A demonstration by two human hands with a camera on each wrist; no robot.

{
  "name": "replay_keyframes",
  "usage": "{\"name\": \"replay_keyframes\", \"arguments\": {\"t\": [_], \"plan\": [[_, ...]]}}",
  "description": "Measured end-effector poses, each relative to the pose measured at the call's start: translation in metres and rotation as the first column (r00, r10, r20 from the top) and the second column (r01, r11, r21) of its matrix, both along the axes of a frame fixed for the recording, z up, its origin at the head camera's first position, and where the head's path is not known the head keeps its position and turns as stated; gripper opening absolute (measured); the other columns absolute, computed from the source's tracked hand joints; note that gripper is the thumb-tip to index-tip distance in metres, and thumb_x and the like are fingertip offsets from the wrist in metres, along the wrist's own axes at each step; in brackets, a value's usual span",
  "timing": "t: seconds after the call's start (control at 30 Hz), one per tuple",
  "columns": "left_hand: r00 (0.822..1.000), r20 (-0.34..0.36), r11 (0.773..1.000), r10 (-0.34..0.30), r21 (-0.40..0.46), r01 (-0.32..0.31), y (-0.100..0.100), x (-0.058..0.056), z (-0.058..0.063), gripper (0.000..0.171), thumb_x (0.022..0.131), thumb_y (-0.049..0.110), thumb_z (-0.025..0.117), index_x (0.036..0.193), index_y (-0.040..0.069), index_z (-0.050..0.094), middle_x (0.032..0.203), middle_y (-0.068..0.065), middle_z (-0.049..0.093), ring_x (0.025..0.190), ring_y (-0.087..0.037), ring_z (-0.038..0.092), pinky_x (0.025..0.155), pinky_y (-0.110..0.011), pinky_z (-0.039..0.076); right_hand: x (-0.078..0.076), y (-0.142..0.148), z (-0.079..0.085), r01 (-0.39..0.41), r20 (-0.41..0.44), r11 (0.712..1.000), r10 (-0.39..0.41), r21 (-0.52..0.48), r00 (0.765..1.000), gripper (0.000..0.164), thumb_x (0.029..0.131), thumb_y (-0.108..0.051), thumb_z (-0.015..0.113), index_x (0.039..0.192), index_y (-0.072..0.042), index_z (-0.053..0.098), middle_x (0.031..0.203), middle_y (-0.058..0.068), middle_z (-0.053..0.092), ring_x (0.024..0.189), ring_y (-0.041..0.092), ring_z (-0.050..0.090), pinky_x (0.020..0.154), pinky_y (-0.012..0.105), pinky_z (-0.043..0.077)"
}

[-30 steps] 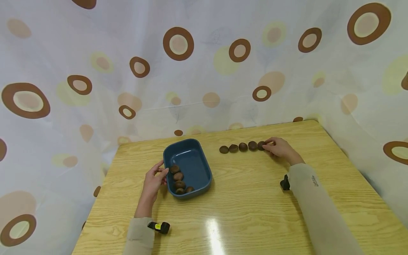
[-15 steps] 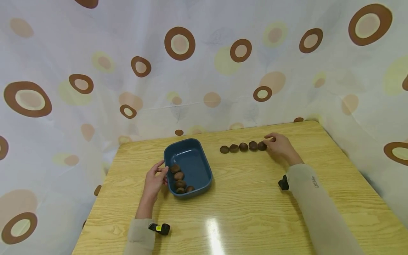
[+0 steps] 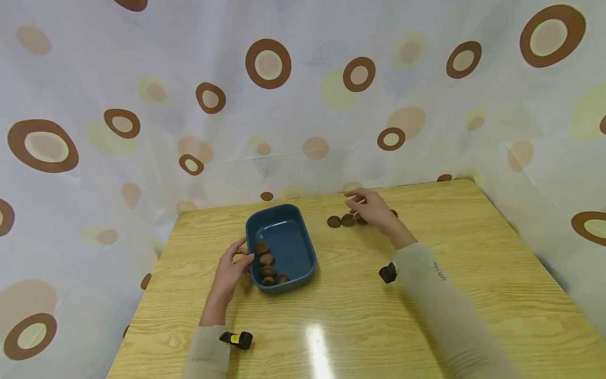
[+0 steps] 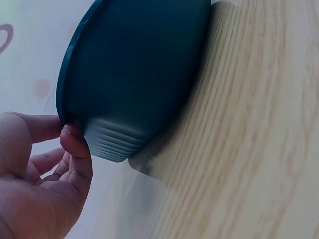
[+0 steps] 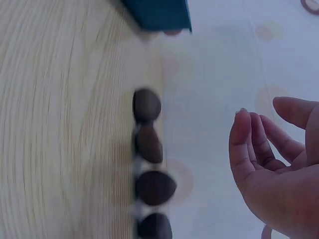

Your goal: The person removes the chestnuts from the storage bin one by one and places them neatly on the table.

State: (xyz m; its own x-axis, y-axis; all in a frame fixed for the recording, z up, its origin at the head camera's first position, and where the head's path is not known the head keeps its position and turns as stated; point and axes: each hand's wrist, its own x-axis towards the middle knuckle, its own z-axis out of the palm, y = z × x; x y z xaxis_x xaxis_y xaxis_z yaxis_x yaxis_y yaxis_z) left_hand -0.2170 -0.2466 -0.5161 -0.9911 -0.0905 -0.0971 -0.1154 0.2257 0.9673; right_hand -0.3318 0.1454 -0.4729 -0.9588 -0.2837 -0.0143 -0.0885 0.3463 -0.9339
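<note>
A deep blue rectangular dish (image 3: 292,245) stands on the wooden table, with several brown chestnuts (image 3: 266,259) along its left side and near end. My left hand (image 3: 229,272) pinches the dish's left rim between thumb and fingers, as the left wrist view of that hand (image 4: 42,184) also shows. To the right of the dish, more chestnuts (image 3: 334,221) lie in a row. My right hand (image 3: 372,208) hovers over this row and hides part of it. In the right wrist view, its fingers (image 5: 240,144) are loosely bent, apart from the thumb, with nothing between them.
The wooden table (image 3: 360,295) reaches back to a patterned curtain (image 3: 312,116) with brown and cream circles. Another fold of curtain borders the right side. A black wrist camera (image 3: 388,272) sits at the right sleeve.
My right hand has let go of the rightmost chestnut, risen and moved left over the row. The left hand stays at the dish's rim.
</note>
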Motion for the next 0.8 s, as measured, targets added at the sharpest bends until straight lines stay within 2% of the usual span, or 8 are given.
{"name": "replay_keyframes", "arguments": {"t": [0.2, 0.3, 0.43, 0.53, 0.67, 0.8], "plan": [[1.000, -0.009, 1.000, -0.030, -0.001, 0.030, 0.001, -0.005, -0.001, 0.053, 0.105, 0.009, 0.061, 0.156, 0.009, 0.045, 0.123, -0.015, 0.048, 0.064, -0.010, 0.054, 0.064, -0.028, 0.049, 0.010, -0.045, 0.004, -0.074, 0.054, 0.995, 0.078, -0.073, 0.996, 0.040, 0.108, -0.023, 0.057, 0.146, -0.009, 0.055, 0.124, 0.019, 0.061, 0.104, 0.035, 0.066, 0.086, 0.038, 0.061], [0.999, -0.012, 0.999, -0.046, -0.002, 0.046, 0.002, -0.007, -0.002, 0.053, 0.106, 0.011, 0.059, 0.157, 0.011, 0.045, 0.122, -0.014, 0.047, 0.064, -0.010, 0.052, 0.063, -0.026, 0.048, 0.016, -0.069, 0.001, -0.120, 0.061, 0.986, 0.128, -0.119, 0.990, 0.041, 0.108, -0.019, 0.056, 0.147, -0.006, 0.054, 0.127, 0.022, 0.059, 0.103, 0.032, 0.066, 0.092, 0.044, 0.060], [0.998, -0.019, 0.999, -0.054, -0.004, 0.054, 0.001, -0.010, -0.002, 0.051, 0.108, 0.013, 0.057, 0.157, 0.012, 0.044, 0.119, -0.012, 0.046, 0.063, -0.011, 0.050, 0.062, -0.025, 0.046, 0.022, -0.103, -0.004, -0.177, 0.083, 0.965, 0.196, -0.192, 0.977, 0.041, 0.108, -0.017, 0.056, 0.147, -0.001, 0.052, 0.127, 0.026, 0.057, 0.110, 0.040, 0.064, 0.097, 0.052, 0.057], [0.998, -0.025, 0.999, -0.055, -0.003, 0.055, 0.002, -0.014, -0.003, 0.050, 0.108, 0.014, 0.057, 0.157, 0.011, 0.046, 0.117, -0.011, 0.046, 0.063, -0.012, 0.048, 0.060, -0.026, 0.045, 0.027, -0.127, -0.007, -0.194, 0.111, 0.953, 0.225, -0.234, 0.968, 0.043, 0.108, -0.015, 0.057, 0.147, 0.001, 0.051, 0.122, 0.022, 0.057, 0.117, 0.047, 0.061, 0.099, 0.053, 0.056], [0.998, -0.022, 0.998, -0.059, -0.001, 0.059, 0.003, -0.017, -0.005, 0.049, 0.107, 0.014, 0.058, 0.155, 0.014, 0.049, 0.115, -0.010, 0.047, 0.064, -0.012, 0.046, 0.060, -0.025, 0.044, 0.033, -0.153, -0.014, -0.171, 0.152, 0.949, 0.217, -0.266, 0.964, 0.046, 0.107, -0.016, 0.059, 0.148, 0.001, 0.049, 0.120, 0.018, 0.059, 0.121, 0.047, 0.060, 0.102, 0.054, 0.054], [0.997, -0.007, 0.997, -0.075, 0.007, 0.075, 0.000, -0.018, -0.006, 0.050, 0.107, 0.015, 0.058, 0.156, 0.015, 0.048, 0.115, -0.010, 0.047, 0.064, -0.012, 0.046, 0.060, -0.024, 0.044, 0.035, -0.174, -0.023, -0.101, 0.191, 0.959, 0.155, -0.266, 0.969, 0.046, 0.106, -0.018, 0.061, 0.147, -0.001, 0.051, 0.124, 0.019, 0.060, 0.122, 0.043, 0.060, 0.104, 0.053, 0.053]]}}
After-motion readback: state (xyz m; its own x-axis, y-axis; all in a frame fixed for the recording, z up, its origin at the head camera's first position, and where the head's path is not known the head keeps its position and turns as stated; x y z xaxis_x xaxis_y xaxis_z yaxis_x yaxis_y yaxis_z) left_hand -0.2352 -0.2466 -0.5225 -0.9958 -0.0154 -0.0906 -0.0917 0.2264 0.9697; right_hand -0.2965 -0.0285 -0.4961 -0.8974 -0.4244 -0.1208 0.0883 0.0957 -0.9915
